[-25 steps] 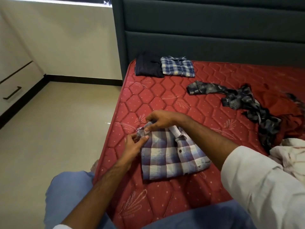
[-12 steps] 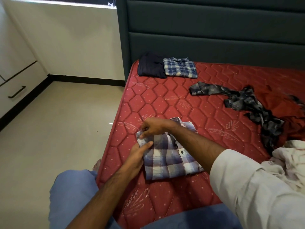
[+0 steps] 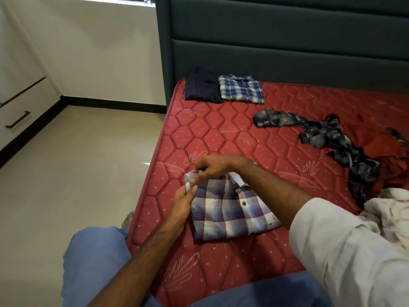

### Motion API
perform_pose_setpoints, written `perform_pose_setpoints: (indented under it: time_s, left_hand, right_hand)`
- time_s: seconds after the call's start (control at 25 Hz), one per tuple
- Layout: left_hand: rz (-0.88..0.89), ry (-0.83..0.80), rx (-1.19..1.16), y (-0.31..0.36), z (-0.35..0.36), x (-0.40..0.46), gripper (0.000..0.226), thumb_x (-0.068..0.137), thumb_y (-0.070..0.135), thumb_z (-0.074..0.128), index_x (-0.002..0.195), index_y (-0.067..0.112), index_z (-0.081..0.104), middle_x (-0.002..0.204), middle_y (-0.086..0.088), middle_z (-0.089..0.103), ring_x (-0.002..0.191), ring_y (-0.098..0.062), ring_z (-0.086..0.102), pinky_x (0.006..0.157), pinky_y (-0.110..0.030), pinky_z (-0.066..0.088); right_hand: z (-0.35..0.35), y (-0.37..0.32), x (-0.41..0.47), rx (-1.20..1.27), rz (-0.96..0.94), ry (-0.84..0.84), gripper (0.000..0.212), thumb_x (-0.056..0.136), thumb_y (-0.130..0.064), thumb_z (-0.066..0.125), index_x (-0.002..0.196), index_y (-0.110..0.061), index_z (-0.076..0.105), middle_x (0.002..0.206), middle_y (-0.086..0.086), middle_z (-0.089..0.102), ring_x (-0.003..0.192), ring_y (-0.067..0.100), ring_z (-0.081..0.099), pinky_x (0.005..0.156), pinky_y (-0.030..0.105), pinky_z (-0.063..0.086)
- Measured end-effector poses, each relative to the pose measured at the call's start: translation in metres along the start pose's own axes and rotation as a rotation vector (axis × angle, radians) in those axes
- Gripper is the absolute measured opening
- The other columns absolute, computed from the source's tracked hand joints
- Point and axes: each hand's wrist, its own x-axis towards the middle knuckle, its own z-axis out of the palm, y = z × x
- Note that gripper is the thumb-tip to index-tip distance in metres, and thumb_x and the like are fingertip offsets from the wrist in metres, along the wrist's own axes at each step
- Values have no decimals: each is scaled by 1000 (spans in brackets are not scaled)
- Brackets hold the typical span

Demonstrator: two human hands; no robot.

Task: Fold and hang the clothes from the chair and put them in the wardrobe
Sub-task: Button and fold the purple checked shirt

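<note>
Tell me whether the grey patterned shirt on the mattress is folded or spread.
Neither: the grey patterned shirt lies unfolded and crumpled in a loose strip across the mattress, one sleeve trailing out.

Single head-worn wide-angle view, looking forward and steeply down from above the person's lap across the near corner of the bed (edges visibly bowed), close over both forearms, facing the dark headboard well beyond, with pale floor falling away at left
</note>
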Motion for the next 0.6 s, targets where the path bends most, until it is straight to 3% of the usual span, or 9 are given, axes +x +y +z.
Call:
perform_pose_setpoints:
  time_s: [0.08, 0.24, 0.36, 0.44, 0.52, 0.6]
  left_hand:
    - [-29, 37, -55, 3, 3, 7, 26, 102, 17, 55, 120, 4, 68, 112, -17, 75, 105, -34, 71, 94, -46, 56]
    - [-155, 0, -243, 3, 9, 9, 33, 100, 21, 59, 124, -1, 62, 116, -22, 72, 103, -32, 71, 89, -40, 59]
    - [-195, -65, -200, -2, 11, 3, 32, 101, 25, 57, 120, 1, 67, 114, -17, 74, 109, -34, 70, 86, -34, 58]
    - [-99, -68, -17, -6, 9, -2, 31, 102, 37, 54, 125, 17, 63, 118, -7, 72, 116, -27, 67, 91, -32, 55]
    - [97, -97, 377, -13, -2, -4, 38, 97, 62, 49, 126, 37, 53, 124, 9, 56, 120, -14, 56, 101, -31, 46]
    - [310, -154, 824, -16, -15, -1, 59, 90, 77, 36, 131, 36, 47, 119, 15, 43, 112, -7, 43, 100, -31, 32]
  right_hand:
    - [-9, -2, -4, -35, 22, -47, 34, 87, -56, 72, 77, -26, 61, 69, -3, 55, 61, 13, 48, 57, 32, 41]
    - [-13, 8, -8, -129, 88, 25, 42, 82, -53, 78, 80, -14, 64, 67, -1, 62, 57, 13, 56, 54, 29, 45]
    - [-7, 13, -7, -106, 102, 71, 42, 84, -49, 78, 80, -10, 64, 66, 0, 60, 56, 14, 54, 54, 30, 44]
    - [-3, 14, -8, 77, 47, 74, 34, 86, -38, 80, 75, -12, 62, 62, -1, 55, 51, 12, 48, 49, 28, 39]
    - [-1, 19, -13, 261, -23, 26, 29, 86, -31, 81, 72, -12, 63, 61, 5, 54, 50, 14, 45, 48, 28, 35]
    - [-4, 25, -25, 354, -66, -10, 30, 85, -33, 82, 73, -9, 68, 66, 23, 55, 55, 27, 45, 49, 31, 35]
